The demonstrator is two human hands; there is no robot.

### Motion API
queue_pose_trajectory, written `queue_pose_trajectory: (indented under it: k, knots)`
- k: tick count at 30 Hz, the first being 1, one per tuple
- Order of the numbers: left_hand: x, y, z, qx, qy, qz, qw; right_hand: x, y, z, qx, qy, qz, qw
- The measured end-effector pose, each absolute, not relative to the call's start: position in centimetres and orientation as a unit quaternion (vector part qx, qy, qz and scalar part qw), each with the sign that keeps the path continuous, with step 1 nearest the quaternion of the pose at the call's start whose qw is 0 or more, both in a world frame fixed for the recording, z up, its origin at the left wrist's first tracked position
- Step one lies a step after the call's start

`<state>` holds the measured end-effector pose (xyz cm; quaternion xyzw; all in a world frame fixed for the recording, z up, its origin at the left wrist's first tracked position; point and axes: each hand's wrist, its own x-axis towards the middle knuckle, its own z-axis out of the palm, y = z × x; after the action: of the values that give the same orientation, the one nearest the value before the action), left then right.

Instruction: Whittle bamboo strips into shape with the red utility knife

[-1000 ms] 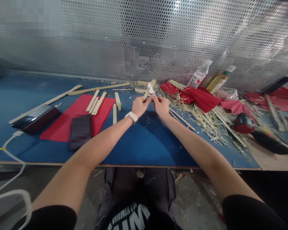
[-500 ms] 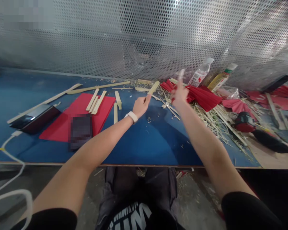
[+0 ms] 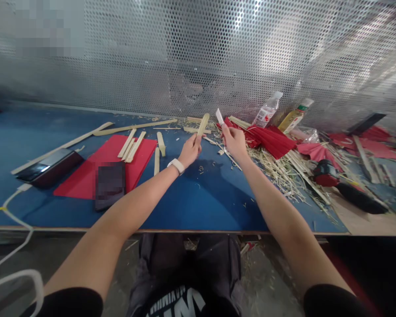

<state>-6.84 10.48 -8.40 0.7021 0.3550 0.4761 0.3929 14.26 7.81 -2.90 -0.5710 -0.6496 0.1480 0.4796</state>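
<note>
Hands apart above the blue tabletop [image 3: 198, 198].
Your left hand [image 3: 190, 149] grips a bamboo slat [image 3: 203, 124]; your right hand [image 3: 233, 140] pinches a small blade [image 3: 219, 116].

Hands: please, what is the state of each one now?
Left hand: closed on a bamboo stick.
Right hand: closed on a small blade.

A flat red sheet [image 3: 108, 163] lies on the blue tabletop [image 3: 198, 198], with three short bamboo slats [image 3: 131, 144] on its far edge. Left of it rests a dark phone [image 3: 48, 162]. Folded red paper fans [image 3: 267, 138] sit among pale bamboo shavings [image 3: 284, 169], near two clear plastic bottles [image 3: 267, 112].
</note>
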Motion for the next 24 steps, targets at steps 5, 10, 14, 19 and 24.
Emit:
queue_pose_trajectory:
  k: [5,10,14,19,24]
  knots:
    - [-6.0,10.5,-8.7,0.705,0.313,0.463,0.436,13.2,6.4,-3.9,-0.575,-0.665,0.069,0.471]
    - [-5.5,10.4,-9.1,0.737,0.321,0.483,0.348,13.0,6.1,-4.5,-0.559,-0.714,0.077,0.415]
    - [-5.4,10.3,-9.3,0.755,0.318,0.492,0.295,12.9,6.1,-4.6,-0.546,-0.743,0.095,0.374]
    - [-5.6,10.5,-9.3,0.767,0.314,0.477,0.292,13.2,6.2,-4.3,-0.547,-0.754,0.114,0.346]
    - [-6.1,10.7,-9.2,0.790,0.331,0.422,0.298,14.0,6.2,-3.8,-0.544,-0.767,0.120,0.318]
